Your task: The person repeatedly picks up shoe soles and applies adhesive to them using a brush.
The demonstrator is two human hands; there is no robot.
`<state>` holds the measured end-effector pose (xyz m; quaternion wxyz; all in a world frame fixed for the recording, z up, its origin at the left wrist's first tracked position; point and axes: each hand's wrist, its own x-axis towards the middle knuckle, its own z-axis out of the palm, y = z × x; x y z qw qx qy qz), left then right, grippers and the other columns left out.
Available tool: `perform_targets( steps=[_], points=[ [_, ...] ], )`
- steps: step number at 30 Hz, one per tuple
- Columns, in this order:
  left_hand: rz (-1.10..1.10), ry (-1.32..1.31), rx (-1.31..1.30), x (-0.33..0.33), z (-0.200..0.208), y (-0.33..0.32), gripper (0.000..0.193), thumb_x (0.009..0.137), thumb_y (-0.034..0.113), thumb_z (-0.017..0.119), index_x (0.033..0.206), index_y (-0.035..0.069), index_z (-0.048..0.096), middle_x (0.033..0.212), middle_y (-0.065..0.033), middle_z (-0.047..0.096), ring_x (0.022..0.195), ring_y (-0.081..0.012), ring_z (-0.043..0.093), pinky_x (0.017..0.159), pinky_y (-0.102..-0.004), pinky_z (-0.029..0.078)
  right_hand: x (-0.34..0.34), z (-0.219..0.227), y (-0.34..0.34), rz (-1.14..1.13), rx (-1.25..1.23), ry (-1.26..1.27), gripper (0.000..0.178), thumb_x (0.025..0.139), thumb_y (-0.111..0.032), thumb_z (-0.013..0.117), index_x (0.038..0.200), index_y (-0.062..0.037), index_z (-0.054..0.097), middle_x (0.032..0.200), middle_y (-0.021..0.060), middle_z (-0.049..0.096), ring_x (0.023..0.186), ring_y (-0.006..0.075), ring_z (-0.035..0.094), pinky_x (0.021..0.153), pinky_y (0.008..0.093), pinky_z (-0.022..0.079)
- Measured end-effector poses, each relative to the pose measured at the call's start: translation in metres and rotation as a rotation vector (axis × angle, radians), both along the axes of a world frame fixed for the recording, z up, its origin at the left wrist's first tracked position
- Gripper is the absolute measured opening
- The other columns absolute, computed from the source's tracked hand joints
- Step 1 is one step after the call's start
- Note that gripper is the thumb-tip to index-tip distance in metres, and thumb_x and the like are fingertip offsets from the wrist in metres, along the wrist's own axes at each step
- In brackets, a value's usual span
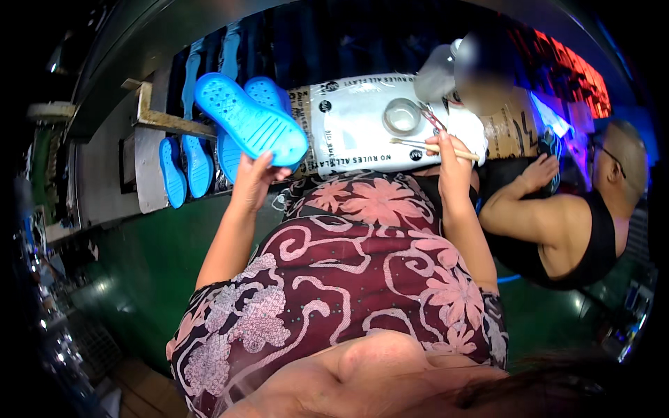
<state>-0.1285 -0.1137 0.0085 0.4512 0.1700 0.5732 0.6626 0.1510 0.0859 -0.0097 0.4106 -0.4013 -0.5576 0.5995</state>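
Co-worker: a person (564,223) in a black sleeveless top sits beyond the right edge of the white sheet, one hand raised near blue-lit things.
White sheet: a plastic-covered sheet (352,132) with black capitals along its upper and lower edges, and round black marks bearing tiny print.
Blue sole: the held sole (249,117), perforated at one end and ribbed toward the other, is raised near the sheet's left edge, above other blue soles (268,93).
Narrow soles: two (198,167) lie near the metal surface's (148,189) lower edge.
Left hand: gripping the held sole's ribbed end, thumb (263,159) on top.
Right hand: fingers closed around a brush (421,145) over the sheet's lower right corner.
Bottle: clear, white-capped (439,70), at the upper right corner; any label is too blurred to tell.
Glass dish: round (401,132), right of the sheet's middle.
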Motion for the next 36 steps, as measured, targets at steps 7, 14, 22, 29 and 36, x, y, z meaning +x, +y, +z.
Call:
perform_targets(
  steps=[7,14,22,29,36],
  points=[
    [-0.075,0.346,0.082,0.044,0.014,0.074,0.039,0.081,0.005,0.056,0.114,-0.002,0.037,0.091,-0.0130,0.058,0.067,-0.0169,0.061,0.057,-0.0258,0.051,-0.014,0.045,-0.011,0.089,0.202,0.099,0.027,0.090,-0.017,0.050,0.075,0.0015,0.063,0.069,0.0061,0.062,0.062,0.0119,0.054,0.061,0.0238,0.043],
    [-0.099,0.619,0.132,0.069,0.022,0.087,0.037,0.075,0.002,0.059,0.109,-0.005,0.045,0.089,-0.0106,0.061,0.080,-0.0151,0.059,0.074,-0.0274,0.047,-0.018,0.056,-0.013,0.168,0.821,-0.116,0.022,0.085,-0.013,0.053,0.069,-0.0033,0.063,0.063,0.0042,0.060,0.062,0.0190,0.054,0.074,0.0322,0.040],
    [-0.124,0.818,0.205,0.065,0.014,0.084,0.038,0.072,0.001,0.061,0.107,-0.004,0.046,0.087,-0.0111,0.062,0.077,-0.0142,0.059,0.072,-0.0270,0.046,-0.023,0.051,-0.013,0.159,0.886,-0.191,0.016,0.078,-0.013,0.059,0.063,-0.0065,0.061,0.057,0.0049,0.055,0.056,0.0228,0.049,0.065,0.0322,0.037],
    [-0.100,0.848,0.215,0.063,0.016,0.085,0.040,0.071,0.001,0.061,0.108,-0.004,0.047,0.085,-0.0114,0.063,0.075,-0.0166,0.060,0.072,-0.0272,0.047,-0.016,0.060,-0.012,0.210,0.809,-0.212,0.019,0.082,-0.010,0.054,0.066,-0.0043,0.062,0.061,0.0046,0.058,0.061,0.0202,0.054,0.075,0.0338,0.039],
    [-0.145,0.876,0.237,0.063,0.020,0.084,0.039,0.071,0.001,0.061,0.107,-0.004,0.048,0.085,-0.0104,0.063,0.076,-0.0133,0.059,0.071,-0.0264,0.047,-0.026,0.053,-0.010,0.165,0.903,-0.182,0.016,0.077,-0.014,0.060,0.063,-0.0066,0.061,0.058,0.0048,0.055,0.057,0.0231,0.050,0.067,0.0328,0.037]
  ],
)
